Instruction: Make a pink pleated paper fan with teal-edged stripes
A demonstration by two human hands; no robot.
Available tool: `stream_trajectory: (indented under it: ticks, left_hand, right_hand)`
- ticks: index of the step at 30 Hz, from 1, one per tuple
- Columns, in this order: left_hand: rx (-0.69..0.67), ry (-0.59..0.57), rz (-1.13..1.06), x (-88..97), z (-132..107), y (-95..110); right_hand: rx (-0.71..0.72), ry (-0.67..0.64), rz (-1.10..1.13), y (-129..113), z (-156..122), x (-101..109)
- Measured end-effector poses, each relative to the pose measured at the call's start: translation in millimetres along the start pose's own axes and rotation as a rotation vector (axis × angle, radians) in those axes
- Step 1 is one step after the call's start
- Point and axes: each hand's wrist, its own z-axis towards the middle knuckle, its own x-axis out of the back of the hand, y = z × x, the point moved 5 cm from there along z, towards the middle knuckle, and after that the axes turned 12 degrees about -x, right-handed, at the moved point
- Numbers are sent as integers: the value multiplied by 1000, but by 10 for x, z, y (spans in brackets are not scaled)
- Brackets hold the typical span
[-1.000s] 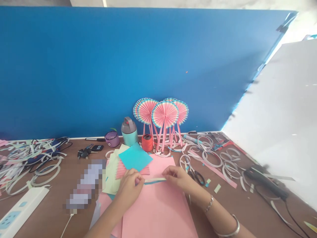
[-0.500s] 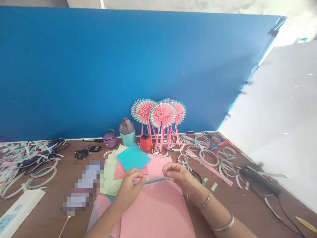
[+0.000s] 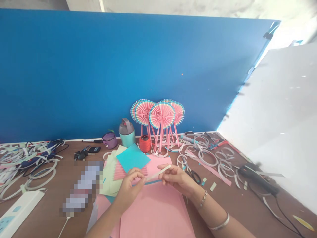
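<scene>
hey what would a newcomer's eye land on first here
Probably the round, pleated pink paper fans, blue-edged, standing before the wide blue panel. Next, front and centre, the left hand pinches a thin pale paper strip that meets the right hand, above a flat pink paper sheet.

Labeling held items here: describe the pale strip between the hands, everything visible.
The pale strip is narrow, flat and cream-white, and looks like paper. It slants in the image, right end higher, above the pink sheet and near a blue strip. The left hand pinches its lower end, hiding the tip; its upper part lies against the fingers of the right hand, though whether they grip it is unclear. No print shows at this resolution.
</scene>
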Motion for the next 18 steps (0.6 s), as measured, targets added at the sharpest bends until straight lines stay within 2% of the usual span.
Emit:
stream_trajectory:
  ticks: [6,12,18]
  left_hand:
    - [41,-78,-28,-36,-8,57]
    - [34,-89,-100,-54,0,82]
    - [46,-104,-119,-71,4,69]
  right_hand:
    - [-6,-35,-1,40,-2,-89]
    - [-14,-58,-6,33,-16,-147]
    - [36,-91,-61,12,-34,-210]
